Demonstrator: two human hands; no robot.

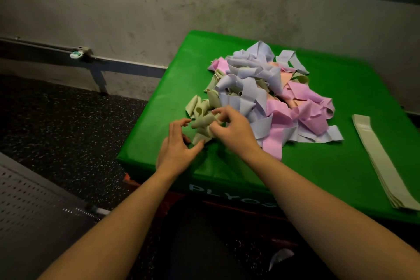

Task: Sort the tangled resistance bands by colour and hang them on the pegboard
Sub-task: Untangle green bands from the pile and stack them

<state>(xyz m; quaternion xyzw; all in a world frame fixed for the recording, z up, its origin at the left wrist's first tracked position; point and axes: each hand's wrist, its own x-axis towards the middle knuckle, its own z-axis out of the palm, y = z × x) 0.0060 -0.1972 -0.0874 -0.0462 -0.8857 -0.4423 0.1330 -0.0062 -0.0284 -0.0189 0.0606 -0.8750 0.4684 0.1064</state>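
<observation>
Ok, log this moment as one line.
stage: untangling | both hands grip pale green band | pile unsorted | green stack flat

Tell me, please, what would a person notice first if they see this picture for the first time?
First, the bright green plyo box filling the middle and right of the view, with a tangled pile of pastel bands on top. At the pile's near left edge, both hands work on a pale green band: left hand, right hand. A flat pale green stack lies apart at the right.
</observation>
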